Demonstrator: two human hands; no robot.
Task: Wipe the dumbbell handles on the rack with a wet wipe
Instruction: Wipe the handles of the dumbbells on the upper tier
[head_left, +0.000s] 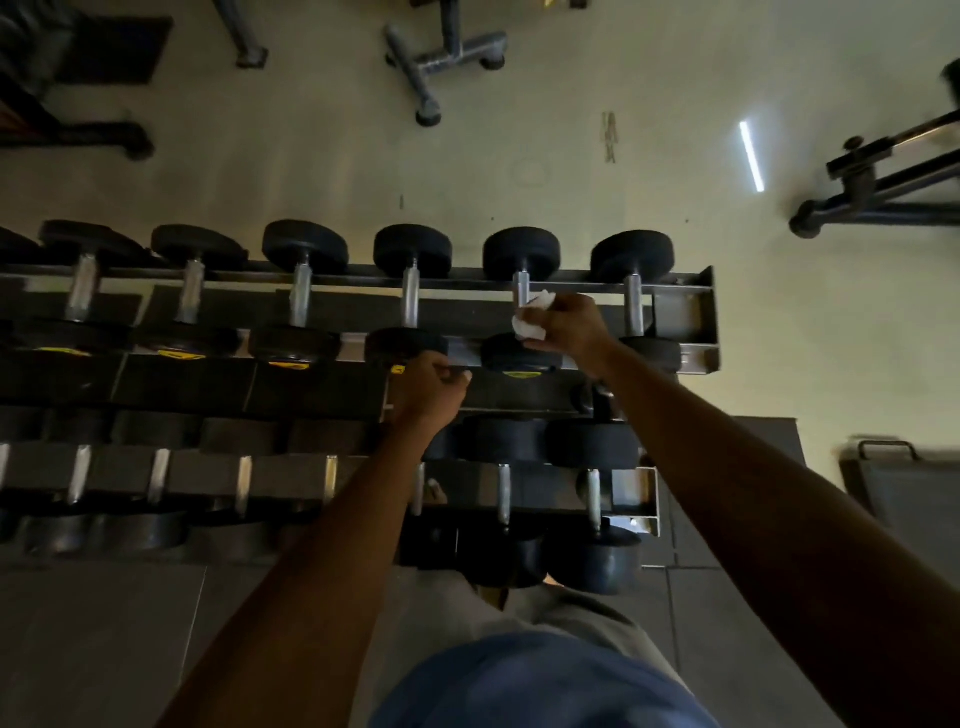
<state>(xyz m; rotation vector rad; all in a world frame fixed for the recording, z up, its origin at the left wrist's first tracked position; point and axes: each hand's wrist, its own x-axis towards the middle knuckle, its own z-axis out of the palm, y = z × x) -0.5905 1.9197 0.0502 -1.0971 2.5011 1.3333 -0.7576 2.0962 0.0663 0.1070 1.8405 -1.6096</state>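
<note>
The right hand (563, 325) is pinching the wipe (530, 314) around a handle (521, 291) near the rack's (685, 312) right end; the left hand (428, 387) is curling on its front rail. Wrapping fully and twisting would clean best.

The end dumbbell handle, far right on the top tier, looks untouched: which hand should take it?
Right hand: it holds the wet wipe one handle over from it. Left hand grips the rack rail.

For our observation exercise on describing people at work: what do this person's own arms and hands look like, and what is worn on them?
Both arms are bare from hand to as far up as the frame shows: no sleeves, gloves, watch, rings or bands are visible on the left hand or the right hand. The forearms are long and slim. Dim light hides finer detail.
</note>
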